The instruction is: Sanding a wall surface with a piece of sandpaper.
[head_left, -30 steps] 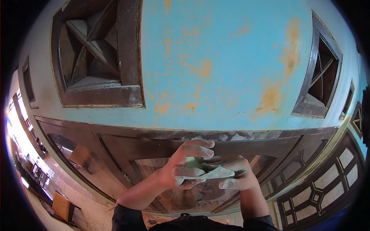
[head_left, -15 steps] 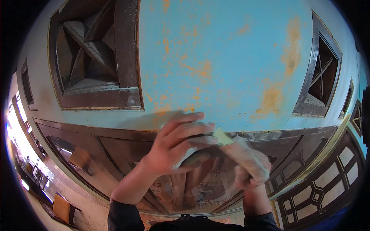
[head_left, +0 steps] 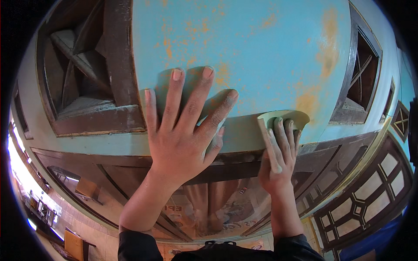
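My left hand (head_left: 183,126) lies with fingers spread against the blue painted wall (head_left: 261,56), and nothing is in it. Its fingertips touch the paint just right of a dark wooden vent frame. Lower and to the right, my right hand (head_left: 281,154) holds a bent, pale, thin sheet that looks like sandpaper (head_left: 302,117). The fingers press on the sheet from inside its curve, and its upper edge curls against the wall. Fine dust covers the fingers of both hands. Orange patches (head_left: 328,48) show through the worn blue paint above.
A recessed wooden vent (head_left: 82,61) is at the left and another vent (head_left: 359,78) at the right. Below the wall runs a brown wooden frame with glass panes (head_left: 204,169). A brown chair (head_left: 74,243) stands on the tiled floor, lower left. A wooden lattice door (head_left: 363,195) is at the lower right.
My hands were together in front of the glass, blurred around the pale sheet. Now they are apart: the left spread on the wall, the right pressing the sheet further right and higher.
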